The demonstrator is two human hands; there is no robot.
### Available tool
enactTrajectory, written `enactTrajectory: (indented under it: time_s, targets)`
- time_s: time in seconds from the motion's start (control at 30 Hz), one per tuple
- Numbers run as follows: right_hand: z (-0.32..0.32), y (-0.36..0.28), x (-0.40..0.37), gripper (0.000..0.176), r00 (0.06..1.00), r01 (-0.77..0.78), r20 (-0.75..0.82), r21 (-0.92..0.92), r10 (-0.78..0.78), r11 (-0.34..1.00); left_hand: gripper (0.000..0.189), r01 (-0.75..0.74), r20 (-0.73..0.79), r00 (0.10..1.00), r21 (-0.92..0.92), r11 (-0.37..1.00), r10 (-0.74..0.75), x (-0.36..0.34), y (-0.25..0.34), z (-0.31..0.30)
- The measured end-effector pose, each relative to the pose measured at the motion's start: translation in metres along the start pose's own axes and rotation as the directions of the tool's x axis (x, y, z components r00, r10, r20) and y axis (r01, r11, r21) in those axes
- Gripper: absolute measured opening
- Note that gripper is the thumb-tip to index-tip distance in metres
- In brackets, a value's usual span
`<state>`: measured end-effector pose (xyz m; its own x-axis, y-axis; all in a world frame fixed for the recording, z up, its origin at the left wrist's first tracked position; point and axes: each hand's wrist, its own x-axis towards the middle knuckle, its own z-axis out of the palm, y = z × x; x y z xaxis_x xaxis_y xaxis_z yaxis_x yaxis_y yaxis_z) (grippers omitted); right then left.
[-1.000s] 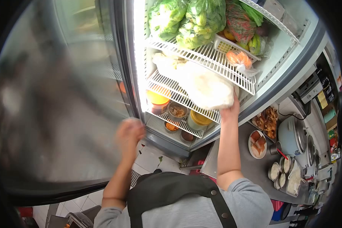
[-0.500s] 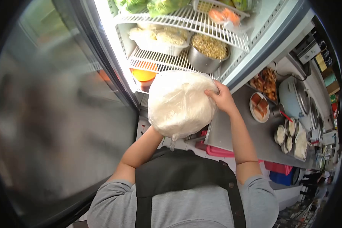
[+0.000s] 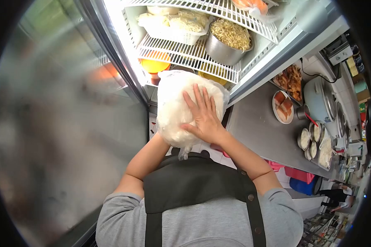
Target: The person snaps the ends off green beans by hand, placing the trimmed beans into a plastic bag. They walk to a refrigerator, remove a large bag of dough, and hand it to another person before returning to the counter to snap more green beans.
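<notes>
A big clear plastic bag of white noodles (image 3: 175, 103) is held in front of the open fridge (image 3: 251, 61). My right hand (image 3: 203, 115) lies flat on top of the bag with fingers spread. My left hand is hidden under the bag; only the forearm (image 3: 146, 158) shows, reaching up beneath it. The bag's knotted end hangs down toward my black apron (image 3: 193, 185).
The glass fridge door (image 3: 62, 123) stands open at left. White wire shelves hold a steel bowl of noodles (image 3: 228, 39), a tray of noodles (image 3: 173, 22) and orange containers (image 3: 154, 66). At right a steel counter (image 3: 259, 131) carries plates of food, a rice cooker (image 3: 323, 103) and small bowls.
The bag came off the fridge shelf and down in front of my chest. My right hand shifted from the bag's side onto its top; my left hand went under it.
</notes>
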<state>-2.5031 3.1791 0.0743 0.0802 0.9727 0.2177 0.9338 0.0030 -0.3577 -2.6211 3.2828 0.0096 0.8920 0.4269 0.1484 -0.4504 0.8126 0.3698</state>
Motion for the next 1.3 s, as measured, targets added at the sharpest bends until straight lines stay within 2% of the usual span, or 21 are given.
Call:
enactTrajectory:
  time_s: [0.07, 0.13, 0.17, 0.2, 0.23, 0.27, 0.3, 0.33, 0.37, 0.4, 0.5, 0.53, 0.63, 0.67, 0.8, 0.9, 0.93, 1.03, 1.17, 1.27, 1.3]
  targets:
    - [0.005, 0.010, -0.007, 0.105, 0.999, 0.015, -0.033, 0.125, -0.011, 0.992, 0.067, 0.043, -0.032, 0.999, 0.046, 0.998, -0.041, 0.003, 0.002, 0.003]
    - [0.023, 0.019, -0.017, 0.111, 0.958, -0.082, -0.221, 0.392, 0.180, 0.916, 0.067, 0.090, -0.027, 0.996, 0.149, 0.985, -0.087, 0.014, 0.000, 0.011]
    - [0.030, 0.025, -0.022, 0.113, 0.911, -0.102, -0.294, 0.517, 0.288, 0.850, 0.066, 0.140, -0.034, 0.990, 0.397, 0.907, -0.138, 0.022, -0.002, 0.011]
    - [0.033, 0.029, -0.023, 0.108, 0.906, -0.046, -0.294, 0.646, 0.304, 0.762, 0.066, 0.171, -0.045, 0.982, 0.618, 0.768, -0.182, 0.031, -0.005, 0.011]
    - [0.028, 0.033, -0.021, 0.101, 0.925, -0.019, -0.191, 0.840, 0.329, 0.543, 0.068, 0.129, -0.060, 0.989, 0.792, 0.597, -0.134, 0.034, -0.015, 0.024]
    - [0.023, 0.037, -0.018, 0.095, 0.942, -0.004, -0.089, 0.962, 0.325, 0.273, 0.070, 0.047, -0.039, 0.999, 0.937, 0.345, -0.031, 0.035, -0.028, 0.040]
    - [0.033, 0.037, -0.023, 0.080, 0.944, 0.180, -0.103, 0.957, 0.312, -0.229, 0.073, -0.007, 0.006, 0.999, 0.999, 0.037, 0.039, 0.031, -0.038, 0.062]
    - [0.043, 0.038, -0.027, 0.066, 0.947, 0.296, -0.117, 0.679, 0.300, -0.671, 0.075, -0.046, 0.062, 0.996, 0.970, -0.239, 0.061, 0.026, -0.045, 0.087]
    - [0.040, 0.040, -0.027, 0.065, 0.949, 0.305, -0.116, 0.570, 0.293, -0.763, 0.078, -0.036, -0.005, 0.997, 0.853, -0.521, -0.076, 0.020, -0.036, 0.135]
    - [0.034, 0.041, -0.030, 0.064, 0.953, 0.293, -0.097, 0.538, 0.288, -0.790, 0.083, -0.157, 0.099, 0.987, 0.796, -0.585, -0.129, 0.017, -0.041, 0.138]
    - [0.006, 0.043, -0.041, 0.062, 0.958, 0.256, -0.032, 0.540, 0.284, -0.802, 0.084, -0.372, 0.253, 0.927, 0.701, -0.608, -0.277, 0.012, -0.034, 0.135]
    - [-0.002, 0.043, -0.046, 0.061, 0.957, 0.257, -0.028, 0.551, 0.290, -0.794, 0.095, -0.401, 0.279, 0.915, 0.694, -0.598, -0.290, 0.012, -0.028, 0.127]
    - [-0.015, 0.043, -0.054, 0.059, 0.954, 0.247, -0.001, 0.570, 0.300, -0.784, 0.107, -0.307, 0.187, 0.945, 0.795, -0.524, -0.269, 0.010, -0.010, 0.125]
    - [-0.018, 0.041, -0.054, 0.059, 0.952, 0.247, 0.005, 0.575, 0.305, -0.780, 0.125, -0.297, 0.155, 0.946, 0.763, -0.574, -0.284, 0.010, -0.011, 0.121]
    - [-0.018, 0.035, -0.052, 0.056, 0.951, 0.206, 0.067, 0.589, 0.302, -0.782, 0.134, -0.299, 0.255, 0.954, 0.796, -0.526, -0.157, 0.007, -0.029, 0.089]
    - [0.015, 0.050, -0.038, 0.053, 0.949, 0.157, 0.139, 0.565, 0.282, -0.810, 0.133, -0.345, 0.319, 0.938, 0.900, -0.266, -0.137, 0.011, -0.018, 0.069]
    - [0.027, 0.056, -0.026, 0.051, 0.948, 0.137, 0.173, 0.535, 0.267, -0.834, 0.130, -0.344, 0.323, 0.938, 0.911, -0.226, -0.122, 0.012, -0.014, 0.066]
    - [0.035, 0.057, -0.016, 0.046, 0.932, 0.094, 0.244, 0.553, 0.269, -0.828, 0.126, -0.332, 0.311, 0.942, 0.923, -0.193, -0.128, 0.015, -0.004, 0.060]
    - [0.036, 0.058, -0.013, 0.047, 0.935, 0.080, 0.241, 0.567, 0.258, -0.820, 0.119, -0.339, 0.320, 0.939, 0.922, -0.190, -0.122, 0.015, 0.002, 0.056]
    - [0.030, 0.054, -0.016, 0.050, 0.953, 0.079, 0.194, 0.586, 0.234, -0.807, 0.102, -0.378, 0.368, 0.926, 0.910, -0.170, -0.089, 0.015, 0.006, 0.051]
    - [0.013, 0.045, -0.016, 0.053, 0.968, 0.073, 0.150, 0.596, 0.200, -0.800, 0.094, -0.337, 0.334, 0.941, 0.938, -0.083, -0.056, 0.012, 0.007, 0.034]
